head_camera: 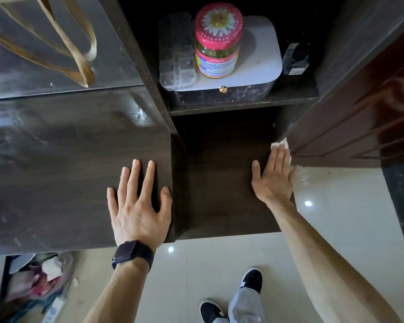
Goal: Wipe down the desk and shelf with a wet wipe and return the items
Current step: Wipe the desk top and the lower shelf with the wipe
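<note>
- Dark wood desk (pixel 68 159) fills the side toward 9 o'clock. Its top shines in patches, so I judge it was wiped already, though I cannot be sure.
- Lower shelf (pixel 219 194), in the middle, holds no items where I can see. I think it was cleared so the cloth can reach every corner.
- White-lidded box (pixel 261 54) stands on the upper shelf board (pixel 243 106) at 12 o'clock. On its lid stand a pink-capped jar (pixel 217 43) and, just beside it toward 9 o'clock, a clear organizer (pixel 176 54). They seem stacked there to be out of the way; if so, returning them is not yet done.
- Left hand (pixel 138 206) lies flat on the desk corner at about 7 o'clock. The fingers are spread and straight, and it holds nothing. To my eye it only props the body while the person leans forward.
- Right hand (pixel 274 178) reaches into the lower shelf at 3 o'clock. Its fingers are straight and close together, pressing down and not grasping.
- Wet wipe (pixel 280 143) is under those fingertips, at the far right corner of the lower shelf, close to the edge of the brown door (pixel 359 113). Only a small white part shows. A flat palm pushes it well into the corner, where dust likes to collect.
</note>
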A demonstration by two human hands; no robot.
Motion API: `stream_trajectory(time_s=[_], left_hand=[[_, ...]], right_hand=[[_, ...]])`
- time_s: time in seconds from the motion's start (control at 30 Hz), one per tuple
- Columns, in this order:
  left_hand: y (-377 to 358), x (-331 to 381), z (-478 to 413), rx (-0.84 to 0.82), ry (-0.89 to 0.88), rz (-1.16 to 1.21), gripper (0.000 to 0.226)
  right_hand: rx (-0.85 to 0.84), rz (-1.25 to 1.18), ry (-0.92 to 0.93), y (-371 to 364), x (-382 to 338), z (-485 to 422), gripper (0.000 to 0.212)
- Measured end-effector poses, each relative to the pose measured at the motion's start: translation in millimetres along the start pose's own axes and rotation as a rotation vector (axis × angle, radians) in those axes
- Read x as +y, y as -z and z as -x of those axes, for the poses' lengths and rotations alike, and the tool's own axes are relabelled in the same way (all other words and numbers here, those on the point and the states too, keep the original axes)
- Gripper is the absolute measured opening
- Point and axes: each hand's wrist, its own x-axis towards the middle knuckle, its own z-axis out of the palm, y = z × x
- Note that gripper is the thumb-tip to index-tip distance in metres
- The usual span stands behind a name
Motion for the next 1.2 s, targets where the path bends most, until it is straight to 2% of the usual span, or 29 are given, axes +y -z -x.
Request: stream_trajectory(time_s=[0.07, 0.17, 0.23, 0.3, 0.37, 0.47, 0.53, 0.6, 0.7, 0.87, 0.97, 1.07, 1.2], left_hand=[[-1, 0, -1, 0.005, 0.0, 0.005, 0.061], [-1, 0, 0, 0.009, 0.002, 0.01, 0.061], [-1, 0, 1, 0.009, 0.003, 0.011, 0.061], [-1, 1, 0, 0.007, 0.001, 0.008, 0.062], [-1, 1, 0, 0.005, -0.001, 0.009, 0.061], [-2, 0, 1, 0.019, 0.006, 0.025, 0.061], [-2, 0, 1, 0.021, 0.005, 0.031, 0.061], [-3, 0, 1, 0.024, 0.001, 0.027, 0.06], [-4, 0, 2, 0.031, -0.005, 0.03, 0.06], [-5, -1, 2, 0.036, -0.009, 0.032, 0.059], [-5, 0, 2, 0.043, -0.008, 0.032, 0.058], [-6, 0, 2, 0.046, -0.008, 0.031, 0.058], [-6, 0, 2, 0.057, -0.01, 0.037, 0.058]], right_hand=[[0.0, 0.042, 0.09, -8, -24, 9, 0.073], [-0.057, 0.082, 0.452, -29, -45, 60, 0.068], [-0.063, 0.055, 0.635, -43, -42, 108, 0.063], [-0.072, 0.053, 0.736, -53, -27, 143, 0.06], [-0.053, 0.062, 0.726, -56, -9, 159, 0.06], [0.005, 0.04, 0.486, -52, 12, 162, 0.065], [0.059, 0.024, 0.415, -55, 17, 167, 0.067], [0.092, 0.013, 0.486, -63, 18, 173, 0.068], [0.109, 0.013, 0.688, -73, 14, 170, 0.077], [0.077, -0.056, 1.081, -90, -4, 157, 0.053], [0.004, -0.081, 1.252, -99, -14, 156, 0.053], [-0.031, -0.059, 1.325, -103, -21, 158, 0.054], [-0.018, -0.046, 1.232, -113, -63, 182, 0.051]])
